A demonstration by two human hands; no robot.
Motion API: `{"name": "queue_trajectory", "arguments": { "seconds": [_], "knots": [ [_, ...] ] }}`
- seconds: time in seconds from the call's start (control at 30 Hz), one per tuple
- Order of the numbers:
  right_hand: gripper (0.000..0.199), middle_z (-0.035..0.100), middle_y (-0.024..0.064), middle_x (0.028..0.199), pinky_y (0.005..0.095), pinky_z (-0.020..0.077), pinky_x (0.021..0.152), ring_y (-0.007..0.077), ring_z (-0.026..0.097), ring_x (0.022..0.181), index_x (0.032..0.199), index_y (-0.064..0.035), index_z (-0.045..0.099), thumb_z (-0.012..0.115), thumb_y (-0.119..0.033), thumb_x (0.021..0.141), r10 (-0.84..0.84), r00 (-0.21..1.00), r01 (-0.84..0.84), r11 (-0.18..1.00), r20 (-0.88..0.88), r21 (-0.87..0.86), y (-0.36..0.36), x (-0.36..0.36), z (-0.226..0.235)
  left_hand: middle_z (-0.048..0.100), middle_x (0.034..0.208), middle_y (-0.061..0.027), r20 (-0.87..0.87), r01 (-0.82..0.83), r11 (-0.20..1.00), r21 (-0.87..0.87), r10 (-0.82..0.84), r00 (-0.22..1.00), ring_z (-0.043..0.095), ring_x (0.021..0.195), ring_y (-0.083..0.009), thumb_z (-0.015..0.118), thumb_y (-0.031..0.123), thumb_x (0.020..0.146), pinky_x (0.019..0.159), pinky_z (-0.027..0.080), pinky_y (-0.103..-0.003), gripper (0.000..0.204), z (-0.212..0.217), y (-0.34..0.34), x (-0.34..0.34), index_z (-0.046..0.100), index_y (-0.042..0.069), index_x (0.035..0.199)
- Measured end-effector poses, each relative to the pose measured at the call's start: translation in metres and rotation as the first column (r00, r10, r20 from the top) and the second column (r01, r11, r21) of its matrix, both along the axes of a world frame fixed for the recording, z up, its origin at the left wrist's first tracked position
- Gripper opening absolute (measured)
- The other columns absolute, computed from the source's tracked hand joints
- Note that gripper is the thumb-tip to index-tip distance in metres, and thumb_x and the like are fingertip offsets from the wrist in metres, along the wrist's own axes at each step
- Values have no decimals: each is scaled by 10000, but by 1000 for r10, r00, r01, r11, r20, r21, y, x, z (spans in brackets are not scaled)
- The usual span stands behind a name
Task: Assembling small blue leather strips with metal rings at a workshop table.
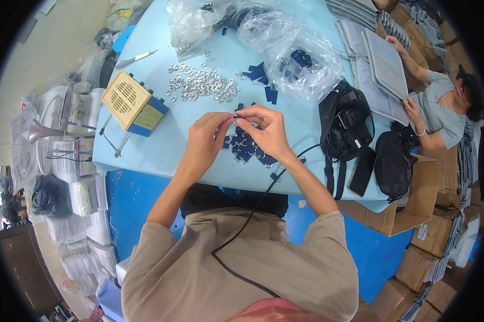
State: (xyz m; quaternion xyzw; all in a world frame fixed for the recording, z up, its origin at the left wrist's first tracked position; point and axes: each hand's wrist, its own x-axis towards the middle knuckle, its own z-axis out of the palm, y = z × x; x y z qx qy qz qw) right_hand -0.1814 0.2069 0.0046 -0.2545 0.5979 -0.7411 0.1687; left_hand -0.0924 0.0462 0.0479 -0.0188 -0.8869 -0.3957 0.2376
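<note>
Both the left hand (207, 134) and right hand (266, 131) pinch one small metal ring (235, 115) in their fingers above the table's (161, 145) near edge; loosened, it could drop into the blue tab pile (247, 150).

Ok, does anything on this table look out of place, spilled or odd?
Nothing looks damaged. The metal rings lie scattered loose on the light blue table rather than bagged, and dark blue strap pieces sit in an untidy heap under the left hand and right hand, which pinch a small piece between them.
</note>
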Motion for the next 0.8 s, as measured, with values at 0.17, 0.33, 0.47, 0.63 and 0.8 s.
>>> {"name": "queue_trajectory", "arguments": {
  "seconds": [0.17, 0.33, 0.47, 0.63, 0.8],
  "knots": [
    [201, 719, 131, 1034, 306, 600, 894, 188, 717, 977, 1072, 42, 754, 734, 105, 882, 18, 998, -4, 978, 65, -207, 4, -4, 4, 755, 969, -107, 48, 55, 976, 211, -66, 997, 710, 830, -163, 737, 16, 937, 758, 566, -284, 140, 13, 4, 0, 741, -39, 1066],
    [231, 703, 111, 1035, 281, 600, 847, 163, 694, 944, 1055, 18, 771, 719, 148, 872, 100, 995, -102, 957, -21, -270, 11, -5, 6, 760, 967, -91, 204, 54, 714, 698, -270, 941, 699, 865, -142, 737, 89, 968, 782, 562, -276, 167, 14, -5, 3, 762, -48, 1061],
    [251, 699, 106, 1026, 281, 606, 837, 168, 694, 938, 1062, 13, 774, 712, 160, 868, 167, 986, -159, 949, 6, -273, 11, -5, 5, 754, 956, -85, 258, 8, 572, 820, -383, 887, 696, 869, -135, 747, 107, 966, 800, 569, -275, 170, 19, -11, 4, 778, -37, 1051],
    [248, 708, 114, 1043, 291, 606, 860, 161, 694, 951, 1090, 40, 763, 713, 151, 874, 179, 983, -165, 960, 43, -226, 9, -2, 4, 757, 974, -93, 252, 14, 645, 764, -318, 914, 702, 868, -141, 754, 99, 956, 779, 574, -276, 172, 12, -12, 8, 775, -43, 1051],
    [222, 724, 131, 1064, 277, 603, 852, 154, 700, 943, 1101, 60, 755, 724, 122, 890, 72, 997, -61, 973, 40, -224, 4, 5, 7, 758, 970, -96, 133, 31, 915, 403, -93, 987, 709, 861, -149, 752, 10, 924, 785, 570, -268, 128, 17, -1, 11, 765, -54, 1035]
  ]
}}
